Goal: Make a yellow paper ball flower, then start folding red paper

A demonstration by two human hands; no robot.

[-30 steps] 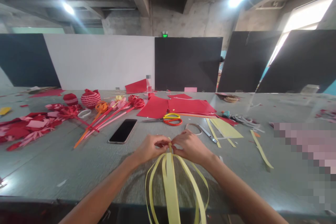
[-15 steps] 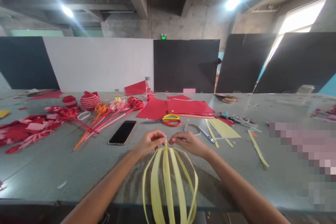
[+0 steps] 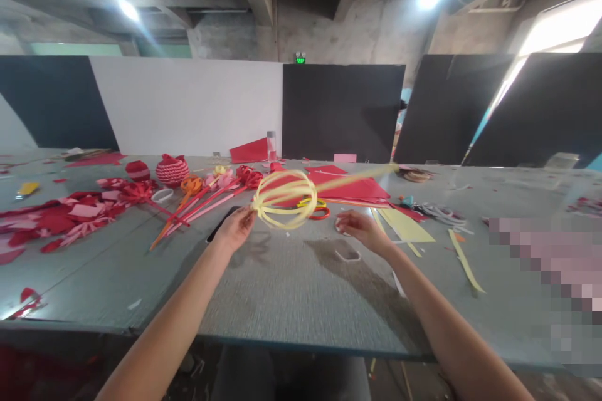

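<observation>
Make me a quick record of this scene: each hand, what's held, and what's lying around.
Left hand: pinching one end of a yellow strip cage
Right hand: fingers curled, grip unclear
Cage position: raised, on its side, blurred
Behind cage: red sheets, scissors
Near left hand: phone, partly hidden
Near right hand: pale yellow paper

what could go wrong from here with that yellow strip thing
The left hand pinches the yellow cage at one end only, so it could twist or slip. The long strip sticking out beyond its far side might bend or catch. In the picture, the cage overlaps the scissors; if it came down there, its thin strips could snag on the handles.
</observation>
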